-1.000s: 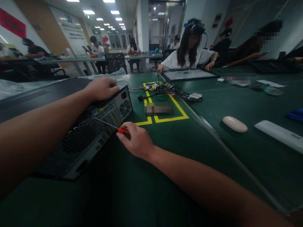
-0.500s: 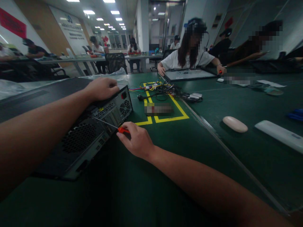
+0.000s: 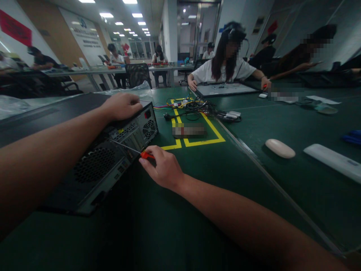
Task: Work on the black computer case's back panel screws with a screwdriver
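Observation:
A black and grey computer case (image 3: 132, 141) lies on its side at the left, its rear panel with vents and ports facing me. My left hand (image 3: 123, 106) rests on its top near the rear edge, fingers curled over and partly hidden. In my right hand (image 3: 162, 165) is a screwdriver (image 3: 147, 154) with an orange-red handle, pinched between thumb and fingers. Its long thin shaft points left to the rear panel, beside the large round vent. Whether the tip sits in a screw is too small to tell.
On the green table (image 3: 214, 180), a bundle of cables (image 3: 200, 105) lies beyond the case, near yellow tape (image 3: 204, 142) and a blurred object (image 3: 189, 130). At right are a pale mouse (image 3: 280, 148) and a white bar (image 3: 332, 161). A co-worker (image 3: 225, 69) sits opposite with a flat panel.
My hands, the screwdriver and the case look the same. Across the table, the co-worker's hand at the panel's right corner has shifted slightly.

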The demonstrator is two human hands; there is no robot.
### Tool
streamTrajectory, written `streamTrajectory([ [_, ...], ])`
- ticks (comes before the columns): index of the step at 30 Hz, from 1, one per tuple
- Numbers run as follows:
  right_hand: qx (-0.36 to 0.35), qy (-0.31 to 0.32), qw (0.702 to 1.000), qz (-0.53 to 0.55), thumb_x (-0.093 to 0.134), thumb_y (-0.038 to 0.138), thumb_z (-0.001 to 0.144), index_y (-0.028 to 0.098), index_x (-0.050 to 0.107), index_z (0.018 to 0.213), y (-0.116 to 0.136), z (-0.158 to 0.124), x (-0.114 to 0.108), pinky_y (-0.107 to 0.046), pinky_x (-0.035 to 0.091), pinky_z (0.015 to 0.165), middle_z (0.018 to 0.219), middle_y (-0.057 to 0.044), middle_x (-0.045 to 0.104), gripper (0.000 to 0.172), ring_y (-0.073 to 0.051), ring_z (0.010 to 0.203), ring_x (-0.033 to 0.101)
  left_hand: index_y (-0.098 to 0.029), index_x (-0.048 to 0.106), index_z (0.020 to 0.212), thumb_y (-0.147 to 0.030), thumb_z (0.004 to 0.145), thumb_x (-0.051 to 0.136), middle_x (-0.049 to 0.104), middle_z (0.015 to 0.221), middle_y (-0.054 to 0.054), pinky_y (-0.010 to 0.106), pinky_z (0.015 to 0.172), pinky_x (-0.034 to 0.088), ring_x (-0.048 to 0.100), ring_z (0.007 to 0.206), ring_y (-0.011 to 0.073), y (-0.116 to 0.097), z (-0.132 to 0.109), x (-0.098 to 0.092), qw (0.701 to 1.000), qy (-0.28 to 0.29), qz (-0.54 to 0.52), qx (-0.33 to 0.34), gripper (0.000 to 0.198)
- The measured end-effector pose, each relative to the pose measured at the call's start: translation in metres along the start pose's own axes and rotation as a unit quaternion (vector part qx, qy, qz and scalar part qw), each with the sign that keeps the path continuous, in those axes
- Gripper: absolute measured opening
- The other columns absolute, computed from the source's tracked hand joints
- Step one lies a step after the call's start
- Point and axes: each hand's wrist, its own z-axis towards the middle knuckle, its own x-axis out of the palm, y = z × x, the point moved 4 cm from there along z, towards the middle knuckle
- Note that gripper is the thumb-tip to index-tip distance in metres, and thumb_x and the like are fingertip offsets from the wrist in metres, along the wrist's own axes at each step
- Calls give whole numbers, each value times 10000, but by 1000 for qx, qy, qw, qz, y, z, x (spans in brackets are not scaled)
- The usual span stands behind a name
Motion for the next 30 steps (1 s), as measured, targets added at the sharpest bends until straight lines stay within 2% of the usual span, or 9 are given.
streamTrajectory([
  [15,-2,1,1000,0,472,502,1075,190,630,1171,1,1,1,-316,522,847,1071,-81,745,363,-193,953,709,-178,707,904,-466,925,420,672,851,93,334,686,381,563,779,224,1,1,1,1000,-11,8,2,408],
  [24,3,2,1000,29,581,479,1017,191,587,1233,0,0,2,-316,547,853,1092,-81,746,360,-197,952,726,-177,724,924,-468,925,409,693,888,116,362,711,394,581,805,250,1,1,2,1000,-12,7,2,429],
  [30,-9,4,1000,23,542,419,1040,205,575,1169,-1,1,2,-308,551,826,1057,-74,737,253,-189,929,726,-182,723,920,-478,916,415,692,881,121,368,709,395,591,812,261,0,0,1,1000,-8,9,0,427],
])
